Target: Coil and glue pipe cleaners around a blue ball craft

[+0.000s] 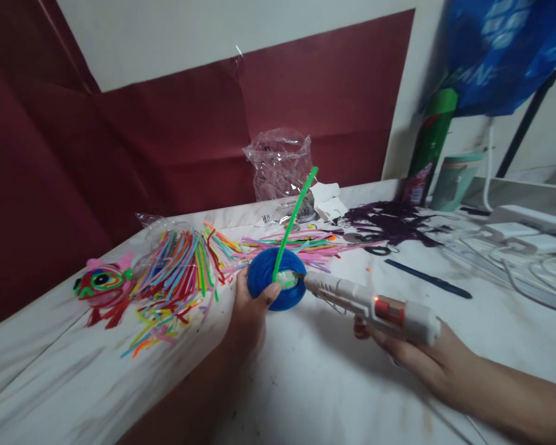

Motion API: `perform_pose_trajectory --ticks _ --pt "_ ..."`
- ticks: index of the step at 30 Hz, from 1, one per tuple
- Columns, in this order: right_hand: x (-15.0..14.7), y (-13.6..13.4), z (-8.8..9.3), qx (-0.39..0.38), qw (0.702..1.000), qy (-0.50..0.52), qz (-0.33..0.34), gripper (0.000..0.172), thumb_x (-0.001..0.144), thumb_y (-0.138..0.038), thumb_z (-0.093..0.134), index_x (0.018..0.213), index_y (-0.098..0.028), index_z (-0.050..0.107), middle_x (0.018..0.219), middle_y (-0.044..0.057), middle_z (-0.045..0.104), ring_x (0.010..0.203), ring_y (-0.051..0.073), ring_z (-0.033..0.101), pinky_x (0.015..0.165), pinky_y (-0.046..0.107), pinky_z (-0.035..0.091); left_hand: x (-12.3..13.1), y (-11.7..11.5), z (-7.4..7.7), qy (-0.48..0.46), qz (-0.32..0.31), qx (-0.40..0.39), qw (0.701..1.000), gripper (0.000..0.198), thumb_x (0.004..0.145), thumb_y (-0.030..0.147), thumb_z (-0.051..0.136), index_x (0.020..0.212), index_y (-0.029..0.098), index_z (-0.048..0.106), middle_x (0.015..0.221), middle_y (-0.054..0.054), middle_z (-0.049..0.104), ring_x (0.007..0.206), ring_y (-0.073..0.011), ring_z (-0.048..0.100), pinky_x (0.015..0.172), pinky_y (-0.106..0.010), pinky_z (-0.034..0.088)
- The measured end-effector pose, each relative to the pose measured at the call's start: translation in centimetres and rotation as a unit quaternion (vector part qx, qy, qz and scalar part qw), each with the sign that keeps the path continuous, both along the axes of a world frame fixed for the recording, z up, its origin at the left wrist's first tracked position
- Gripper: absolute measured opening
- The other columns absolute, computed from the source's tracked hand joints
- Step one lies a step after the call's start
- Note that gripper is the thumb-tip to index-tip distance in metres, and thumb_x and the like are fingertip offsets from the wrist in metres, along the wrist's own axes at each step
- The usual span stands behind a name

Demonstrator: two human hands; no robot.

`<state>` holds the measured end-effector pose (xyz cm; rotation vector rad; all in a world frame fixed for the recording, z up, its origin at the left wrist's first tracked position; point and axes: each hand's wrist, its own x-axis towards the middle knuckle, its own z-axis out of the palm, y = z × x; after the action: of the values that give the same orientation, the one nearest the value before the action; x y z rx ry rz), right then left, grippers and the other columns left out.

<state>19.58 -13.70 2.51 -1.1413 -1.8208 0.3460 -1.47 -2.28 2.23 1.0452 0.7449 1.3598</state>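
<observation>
My left hand (249, 312) is closed around a round blue coil of pipe cleaner (278, 279), thumb pressed on its front edge. A green pipe cleaner (294, 217) stands up out of its middle and leans to the right. My right hand (410, 352) grips a white hot glue gun (375, 307) with a red light on its side. The gun's nozzle touches a pale blob of glue at the foot of the green stem. Both hands are held just above the white table (315, 383).
Several cut coloured pipe cleaners (180, 272) lie spread at the left, beside a pink and red fuzzy fish figure (104, 287). A crumpled clear plastic bag (280, 164), purple yarn (389, 219), scissors (370, 244), a dark blue stick (429, 279), a green can (429, 148), a teal cup (454, 173) and white cables (505, 247) lie behind.
</observation>
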Motion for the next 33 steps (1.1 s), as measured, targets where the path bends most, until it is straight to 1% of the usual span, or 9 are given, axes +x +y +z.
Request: perform_pose_trajectory --ticks 4,9,13,17,21,24,27,30,33 --pt "0.0 0.0 -0.1 -0.006 1.000 -0.004 0.001 0.017 0.091 -0.025 0.047 0.083 -0.021 0.061 0.073 0.005 0.069 0.063 0.017 0.065 0.053 0.024 0.053 -0.1 0.1 0.2 -0.004 0.020 -0.001 1.000 0.071 0.057 0.029 0.079 0.119 0.020 0.047 0.100 -0.005 0.066 0.090 -0.0223 0.064 0.086 -0.036 0.048" --pt "0.0 0.0 -0.1 -0.006 1.000 -0.007 0.004 0.017 0.092 -0.026 0.047 0.082 -0.022 0.060 0.072 0.004 0.069 0.061 0.017 0.064 0.051 0.024 0.052 -0.2 0.2 0.1 -0.005 0.020 -0.004 1.000 0.071 0.058 0.029 0.079 0.121 0.021 0.046 0.103 -0.005 0.064 0.093 -0.0215 0.062 0.089 -0.037 0.046" --pt "0.0 -0.1 -0.2 0.003 1.000 -0.002 0.004 0.018 0.092 -0.026 0.047 0.080 -0.021 0.059 0.072 0.005 0.069 0.063 0.017 0.065 0.050 0.023 0.051 -0.2 0.3 0.2 -0.005 0.015 -0.004 1.000 0.071 0.058 0.030 0.080 0.120 0.021 0.047 0.105 -0.006 0.064 0.095 -0.0220 0.061 0.089 -0.037 0.046" --pt "0.0 -0.1 -0.3 0.001 1.000 -0.002 0.004 0.016 0.091 -0.024 0.048 0.083 -0.021 0.061 0.072 0.004 0.068 0.057 0.015 0.061 0.050 0.022 0.051 -0.2 0.2 0.1 0.000 0.005 -0.003 1.000 0.073 0.056 0.030 0.081 0.120 0.021 0.047 0.105 -0.006 0.064 0.095 -0.0227 0.061 0.087 -0.037 0.048" --pt "-0.2 -0.2 -0.1 0.000 1.000 -0.005 0.009 0.015 0.090 -0.023 0.048 0.084 -0.020 0.062 0.072 0.004 0.068 0.054 0.014 0.059 0.047 0.021 0.050 -0.2 0.1 -0.4 0.019 -0.013 0.005 1.000 0.074 0.058 0.031 0.082 0.121 0.021 0.046 0.104 -0.006 0.064 0.094 -0.0223 0.062 0.086 -0.036 0.049" --pt "-0.4 -0.1 0.2 -0.006 1.000 -0.007 0.012 0.017 0.089 -0.024 0.048 0.080 -0.020 0.062 0.072 0.005 0.069 0.058 0.016 0.063 0.048 0.022 0.052 -0.1 0.3 -1.0 0.031 -0.025 0.015 0.999 0.074 0.060 0.029 0.081 0.124 0.022 0.044 0.106 -0.006 0.065 0.095 -0.0217 0.062 0.086 -0.035 0.050" --pt "-0.4 -0.1 0.4 -0.013 1.000 -0.007 0.013 0.017 0.089 -0.025 0.049 0.080 -0.020 0.062 0.074 0.006 0.070 0.065 0.019 0.067 0.051 0.024 0.053 0.0 0.4 -1.3 0.047 -0.018 0.023 0.998 0.074 0.061 0.028 0.081 0.125 0.023 0.045 0.108 -0.006 0.065 0.096 -0.0220 0.062 0.086 -0.035 0.050" --pt "-0.4 -0.2 0.2 -0.021 1.000 -0.010 0.016 0.014 0.088 -0.027 0.051 0.082 -0.021 0.063 0.076 0.006 0.069 0.069 0.019 0.067 0.056 0.025 0.055 0.0 0.4 -1.3 0.058 -0.009 0.022 0.998 0.072 0.060 0.028 0.082 0.123 0.023 0.048 0.105 -0.006 0.066 0.093 -0.0218 0.063 0.084 -0.034 0.050" --pt "-0.4 -0.2 -0.1 -0.027 0.999 -0.008 0.016 0.015 0.089 -0.029 0.052 0.082 -0.021 0.063 0.076 0.006 0.069 0.069 0.019 0.066 0.056 0.026 0.054 0.0 0.3 -1.1 0.058 -0.004 0.012 0.998 0.074 0.058 0.028 0.083 0.123 0.022 0.048 0.103 -0.006 0.067 0.091 -0.0223 0.064 0.083 -0.034 0.051"
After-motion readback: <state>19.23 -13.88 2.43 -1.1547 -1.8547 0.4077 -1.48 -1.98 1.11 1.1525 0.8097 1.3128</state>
